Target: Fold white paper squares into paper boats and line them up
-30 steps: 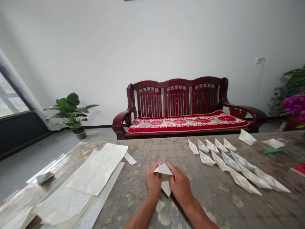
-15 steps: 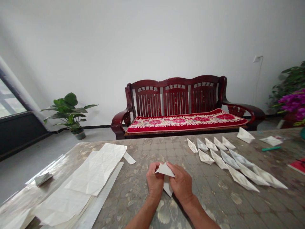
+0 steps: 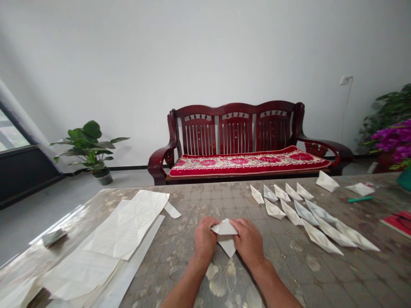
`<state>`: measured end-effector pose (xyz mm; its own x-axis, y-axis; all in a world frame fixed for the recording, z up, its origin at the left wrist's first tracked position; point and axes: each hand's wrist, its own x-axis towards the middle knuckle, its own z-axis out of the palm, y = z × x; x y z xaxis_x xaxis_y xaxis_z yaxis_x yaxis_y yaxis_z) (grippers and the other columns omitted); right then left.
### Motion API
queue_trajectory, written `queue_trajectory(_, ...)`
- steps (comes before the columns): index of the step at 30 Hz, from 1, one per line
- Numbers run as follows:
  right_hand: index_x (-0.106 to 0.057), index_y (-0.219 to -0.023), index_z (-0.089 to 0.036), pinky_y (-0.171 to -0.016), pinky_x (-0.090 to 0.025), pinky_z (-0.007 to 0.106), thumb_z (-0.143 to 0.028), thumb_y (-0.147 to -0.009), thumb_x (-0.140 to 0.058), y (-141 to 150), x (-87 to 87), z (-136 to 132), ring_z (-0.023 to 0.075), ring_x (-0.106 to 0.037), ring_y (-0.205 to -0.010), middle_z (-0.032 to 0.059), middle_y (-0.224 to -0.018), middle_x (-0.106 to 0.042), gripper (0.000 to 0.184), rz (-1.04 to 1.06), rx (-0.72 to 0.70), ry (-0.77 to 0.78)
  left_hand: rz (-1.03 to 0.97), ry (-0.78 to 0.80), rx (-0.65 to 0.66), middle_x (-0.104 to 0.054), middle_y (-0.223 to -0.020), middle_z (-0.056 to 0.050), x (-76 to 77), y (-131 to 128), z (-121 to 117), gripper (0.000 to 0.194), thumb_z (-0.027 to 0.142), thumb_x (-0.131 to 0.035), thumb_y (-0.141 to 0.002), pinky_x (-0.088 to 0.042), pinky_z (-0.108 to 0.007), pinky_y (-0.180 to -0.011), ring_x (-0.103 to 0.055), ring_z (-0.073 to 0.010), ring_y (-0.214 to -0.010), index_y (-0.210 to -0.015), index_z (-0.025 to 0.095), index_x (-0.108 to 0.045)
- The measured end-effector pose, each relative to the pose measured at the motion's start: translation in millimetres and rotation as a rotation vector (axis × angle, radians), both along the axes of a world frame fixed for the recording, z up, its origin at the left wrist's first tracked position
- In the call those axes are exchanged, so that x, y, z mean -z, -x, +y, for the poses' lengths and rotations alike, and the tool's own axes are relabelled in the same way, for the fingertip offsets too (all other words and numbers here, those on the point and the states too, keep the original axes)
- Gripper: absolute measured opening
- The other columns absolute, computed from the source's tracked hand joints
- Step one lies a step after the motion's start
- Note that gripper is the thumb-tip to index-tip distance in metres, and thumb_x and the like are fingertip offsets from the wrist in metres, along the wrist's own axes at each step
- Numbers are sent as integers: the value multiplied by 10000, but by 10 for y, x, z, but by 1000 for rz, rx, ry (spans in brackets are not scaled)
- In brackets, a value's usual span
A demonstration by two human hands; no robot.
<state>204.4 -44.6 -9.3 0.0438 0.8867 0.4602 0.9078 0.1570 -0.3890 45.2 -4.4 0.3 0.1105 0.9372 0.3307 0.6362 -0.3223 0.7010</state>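
Note:
A small folded white paper piece is held between both of my hands just above the patterned table. My left hand pinches its left side with curled fingers. My right hand grips its right side, thumb on the top fold. A point of the paper hangs down between my wrists. To the right lie several finished folded paper boats in two rows.
A stack of creased white paper sheets lies at the left, with a small strip beside it and a small block at the table's left edge. A green pen and red booklet lie at the right. Beyond stand a wooden sofa and plants.
My hands have pressed the upper flap of the paper lower and flatter, and drawn slightly apart. The view has shifted a little.

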Motion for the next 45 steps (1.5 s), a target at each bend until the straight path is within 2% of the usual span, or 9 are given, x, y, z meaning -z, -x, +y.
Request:
queue_trajectory(5,-651,-1048,-239,-856,-405,289,-28,-748,-488,-17,-122,-101,213,-535,-987,51,-1010,-629,401,-5,-40,34,252,-120,105,-664,-842,-42,-42,-26,-66,206,104,-575,-829,-432,-275,-765,-583,-195,-861,-824,230,-738)
queue_trajectory(8,-645,-961,-236,-844,-408,275,-23,-770,-478,-31,-154,-145,207,-532,-969,44,-961,-618,331,6,-78,92,313,-76,172,-674,-899,-47,-50,-7,-100,223,117,-562,-848,-448,-270,-771,-590,-200,-896,-914,240,-736)
queue_trajectory(14,-635,-971,-234,-861,-396,269,0,-764,-449,-69,-168,-145,199,-530,-990,42,-974,-607,364,11,-113,150,346,-9,312,-677,-1023,-26,-139,144,-179,408,35,-450,-849,-453,-262,-880,-595,-179,-1017,-1144,257,-621)
queue_trajectory(22,-633,-1018,-213,-858,-393,269,-21,-795,-422,-150,-207,-177,195,-532,-977,47,-984,-626,362,-9,-204,209,561,-108,344,-678,-920,-15,-92,238,-202,149,129,-502,-911,-471,-256,-783,-627,-175,-874,-936,222,-615)
queue_trajectory(27,-642,-1084,-222,-906,-379,286,-3,-774,-374,-287,-170,-267,190,-531,-1008,46,-1041,-642,465,23,-299,207,558,-213,452,-680,-1114,-41,9,315,-270,213,110,-523,-905,-488,-319,-915,-618,-198,-1047,-1052,223,-628)
queue_trajectory(31,-653,-1112,-217,-911,-386,295,8,-674,-371,-315,-139,-231,192,-531,-1026,48,-1062,-653,567,95,-282,219,542,-239,473,-637,-1252,-54,38,334,-351,331,69,-504,-884,-455,-369,-1020,-561,-220,-1185,-1165,212,-604)
queue_trajectory(35,-665,-1092,-218,-915,-393,322,-33,-577,-406,-289,-127,-172,206,-534,-1020,43,-1057,-664,605,167,-237,227,545,-204,476,-619,-1281,-44,-47,307,-436,304,179,-504,-914,-395,-449,-1084,-525,-242,-1238,-1196,251,-590)
queue_trajectory(39,-661,-1092,-226,-948,-384,351,-64,-536,-420,-279,-144,-209,216,-520,-1058,38,-1100,-655,626,174,-319,211,604,-172,488,-552,-1380,-41,-122,322,-506,368,292,-495,-940,-350,-522,-1098,-468,-265,-1305,-1307,306,-509)
queue_trajectory(45,-646,-1039,-223,-960,-377,363,-78,-596,-444,-283,-233,-270,218,-513,-1078,42,-1112,-644,509,212,-395,220,689,-191,523,-398,-1507,-78,-74,369,-567,402,383,-495,-942,-258,-589,-1122,-319,-308,-1404,-1335,299,-480)
